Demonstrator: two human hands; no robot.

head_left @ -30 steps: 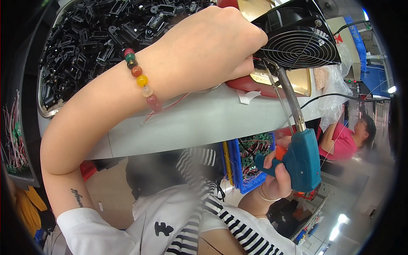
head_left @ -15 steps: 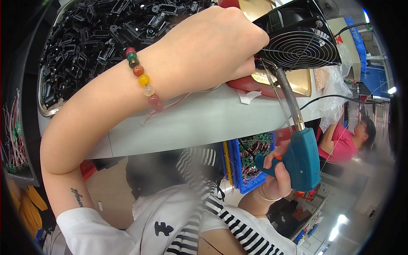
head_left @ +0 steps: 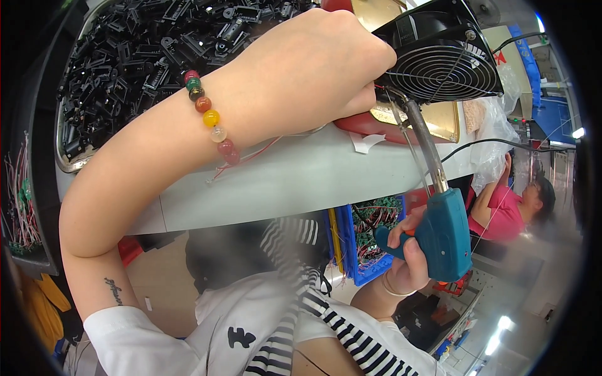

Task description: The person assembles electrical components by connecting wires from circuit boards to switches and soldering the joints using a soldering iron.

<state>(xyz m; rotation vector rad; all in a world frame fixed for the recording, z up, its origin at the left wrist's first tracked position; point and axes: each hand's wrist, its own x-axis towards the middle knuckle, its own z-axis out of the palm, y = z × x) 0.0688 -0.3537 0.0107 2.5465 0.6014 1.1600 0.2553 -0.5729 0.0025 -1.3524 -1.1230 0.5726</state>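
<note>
My right hand [head_left: 411, 266] grips a teal soldering gun [head_left: 446, 235], fingers curled at its trigger side. The gun's metal shaft [head_left: 429, 144] and a thin solder feed tube rise toward my left hand [head_left: 338, 62]. That hand is closed, its back turned up and its fingertips hidden, so what it pinches cannot be made out. Thin red and white wires [head_left: 266, 148] trail out from beneath the left wrist. The gun's tip ends right beside the left fingers, just below a black fan with a round wire guard [head_left: 442, 72].
A metal-rimmed tray [head_left: 68, 164] of black plastic parts fills the far left. Under the fan lies a red and gold object [head_left: 448, 119]. A blue crate [head_left: 370, 274] holds wired green boards below the table edge. A clear plastic bag [head_left: 498, 135] and a person in pink [head_left: 505, 210] are at right.
Both my hands and the soldering gun stay almost in place, the gun shifting very slightly left. The person in pink at right has raised an arm.
</note>
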